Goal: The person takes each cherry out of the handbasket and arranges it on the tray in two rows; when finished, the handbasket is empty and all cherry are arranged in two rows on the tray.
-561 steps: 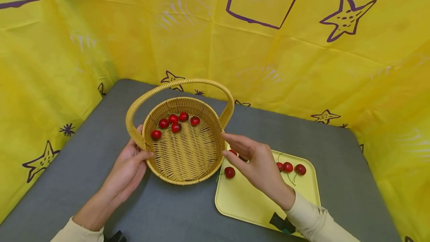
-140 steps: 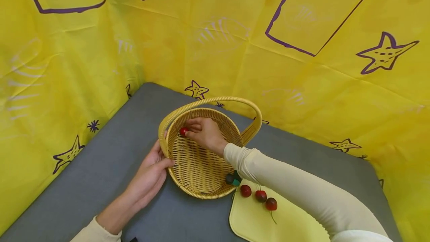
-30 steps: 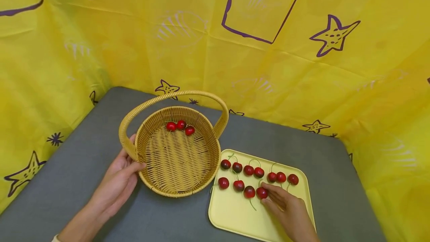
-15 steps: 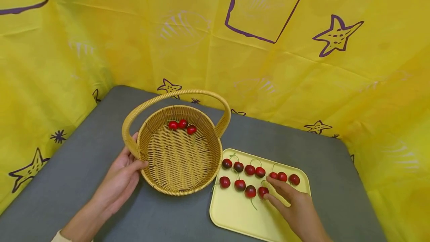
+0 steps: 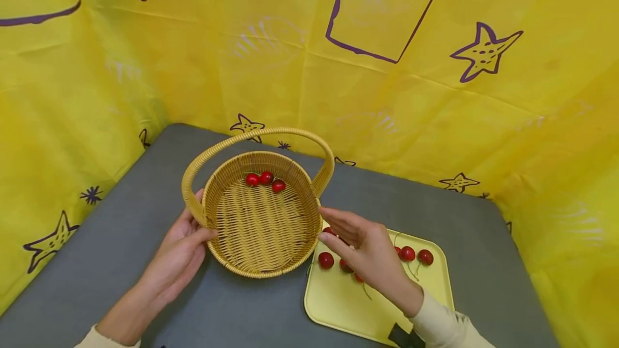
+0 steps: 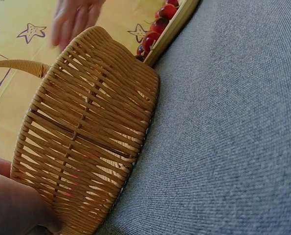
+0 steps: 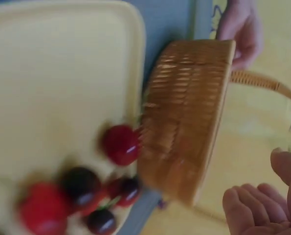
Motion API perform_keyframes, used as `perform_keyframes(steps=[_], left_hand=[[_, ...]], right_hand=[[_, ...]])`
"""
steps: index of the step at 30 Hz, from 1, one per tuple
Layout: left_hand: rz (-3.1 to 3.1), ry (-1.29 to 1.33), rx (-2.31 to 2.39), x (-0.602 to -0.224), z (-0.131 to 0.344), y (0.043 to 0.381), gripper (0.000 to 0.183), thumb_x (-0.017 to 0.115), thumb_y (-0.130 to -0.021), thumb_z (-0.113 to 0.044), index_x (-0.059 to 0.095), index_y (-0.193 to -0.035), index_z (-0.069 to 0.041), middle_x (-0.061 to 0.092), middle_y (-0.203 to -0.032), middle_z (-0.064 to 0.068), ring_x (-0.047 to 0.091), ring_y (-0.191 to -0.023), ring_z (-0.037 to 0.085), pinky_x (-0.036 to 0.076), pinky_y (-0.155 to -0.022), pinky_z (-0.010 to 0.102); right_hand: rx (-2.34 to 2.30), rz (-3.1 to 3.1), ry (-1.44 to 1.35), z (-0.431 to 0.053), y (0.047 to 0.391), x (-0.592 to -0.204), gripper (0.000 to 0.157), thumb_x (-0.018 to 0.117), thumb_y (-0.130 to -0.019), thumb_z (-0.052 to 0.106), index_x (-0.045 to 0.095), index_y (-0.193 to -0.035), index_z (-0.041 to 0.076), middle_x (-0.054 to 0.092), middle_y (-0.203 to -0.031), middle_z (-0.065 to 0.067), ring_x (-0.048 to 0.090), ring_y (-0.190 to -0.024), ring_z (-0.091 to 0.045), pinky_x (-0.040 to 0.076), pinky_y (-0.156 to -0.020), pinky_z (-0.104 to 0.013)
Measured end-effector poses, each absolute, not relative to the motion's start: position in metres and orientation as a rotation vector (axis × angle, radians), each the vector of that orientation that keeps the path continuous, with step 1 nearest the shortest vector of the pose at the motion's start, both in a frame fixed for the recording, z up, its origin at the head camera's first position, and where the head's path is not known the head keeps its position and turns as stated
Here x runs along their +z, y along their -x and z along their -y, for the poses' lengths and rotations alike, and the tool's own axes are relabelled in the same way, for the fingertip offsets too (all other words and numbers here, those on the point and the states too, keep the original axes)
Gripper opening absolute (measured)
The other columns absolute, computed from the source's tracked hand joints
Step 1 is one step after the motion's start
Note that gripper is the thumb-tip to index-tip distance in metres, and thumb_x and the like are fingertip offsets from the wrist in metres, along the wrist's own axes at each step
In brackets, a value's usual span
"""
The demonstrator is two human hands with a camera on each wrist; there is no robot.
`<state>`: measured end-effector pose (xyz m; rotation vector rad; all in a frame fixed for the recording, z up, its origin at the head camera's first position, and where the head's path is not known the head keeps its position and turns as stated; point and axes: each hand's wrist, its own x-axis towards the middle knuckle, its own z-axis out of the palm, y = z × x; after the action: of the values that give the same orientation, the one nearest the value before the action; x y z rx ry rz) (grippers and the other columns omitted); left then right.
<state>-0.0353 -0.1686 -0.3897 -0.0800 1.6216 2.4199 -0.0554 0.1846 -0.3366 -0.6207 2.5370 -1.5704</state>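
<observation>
A round wicker basket (image 5: 263,230) with a tall arched handle stands on the grey table. Three red cherries (image 5: 266,178) lie inside it near the back wall. My left hand (image 5: 176,248) grips the basket's left side at the foot of the handle, thumb over the rim. Opposite, my right hand (image 5: 369,251) hovers beside the right rim, thumb and fingers apart and holding nothing. The right wrist view shows this hand (image 7: 272,205) a little away from the basket (image 7: 184,117). Several cherries (image 5: 326,260) with stems rest on the pale yellow tray (image 5: 338,305); my right hand hides some.
The tray sits close against the basket's right side on the grey cloth-covered table (image 5: 232,310). A yellow curtain (image 5: 387,95) with starfish and fish prints surrounds the table at the back and sides.
My right hand has left a cherry on the tray and moved left to the basket's rim. Much earlier the basket held more cherries; several now lie on the tray. My left hand keeps its grip.
</observation>
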Motion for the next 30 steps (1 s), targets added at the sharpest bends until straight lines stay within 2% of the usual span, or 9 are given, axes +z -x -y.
perform_keyframes(steps=[5, 18, 24, 30], left_hand=[[-1.624, 0.050, 2.437, -0.390, 0.165, 0.037, 0.096, 0.044, -0.100, 0.012, -0.009, -0.171, -0.027, -0.012, -0.177, 0.001, -0.005, -0.161, 0.017, 0.008, -0.129, 0.034], [-1.642, 0.067, 2.444, -0.389, 0.165, 0.037, 0.096, 0.043, -0.100, 0.014, -0.009, -0.171, -0.025, -0.012, -0.177, 0.000, -0.004, -0.161, 0.017, 0.014, -0.127, 0.030], [-1.631, 0.085, 2.440, -0.389, 0.167, 0.035, 0.096, 0.044, -0.099, 0.014, -0.007, -0.171, -0.024, -0.011, -0.177, 0.000, -0.004, -0.161, 0.016, 0.012, -0.127, 0.031], [-1.617, 0.073, 2.437, -0.389, 0.169, 0.033, 0.095, 0.045, -0.100, 0.012, -0.006, -0.171, -0.025, -0.009, -0.177, 0.001, -0.003, -0.161, 0.016, 0.012, -0.127, 0.031]], right_hand=[[-1.574, -2.499, 0.667, -0.144, 0.086, -0.339, 0.053, 0.076, -0.099, 0.028, 0.062, -0.149, 0.017, 0.063, -0.148, 0.001, 0.060, -0.135, -0.015, 0.054, -0.103, -0.033], [-1.350, -2.601, 0.515, -0.082, 0.137, -0.367, 0.072, 0.076, -0.100, 0.030, 0.046, -0.159, 0.003, 0.050, -0.160, -0.013, 0.054, -0.142, -0.027, 0.047, -0.113, -0.039], [-1.235, -2.666, 0.419, -0.070, 0.148, -0.378, 0.070, 0.076, -0.099, 0.030, 0.047, -0.158, 0.004, 0.053, -0.157, -0.014, 0.056, -0.141, -0.029, 0.047, -0.114, -0.043], [-1.191, -2.683, 0.410, -0.064, 0.154, -0.386, 0.063, 0.075, -0.100, 0.025, 0.052, -0.154, 0.002, 0.060, -0.150, -0.017, 0.059, -0.137, -0.030, 0.048, -0.112, -0.042]])
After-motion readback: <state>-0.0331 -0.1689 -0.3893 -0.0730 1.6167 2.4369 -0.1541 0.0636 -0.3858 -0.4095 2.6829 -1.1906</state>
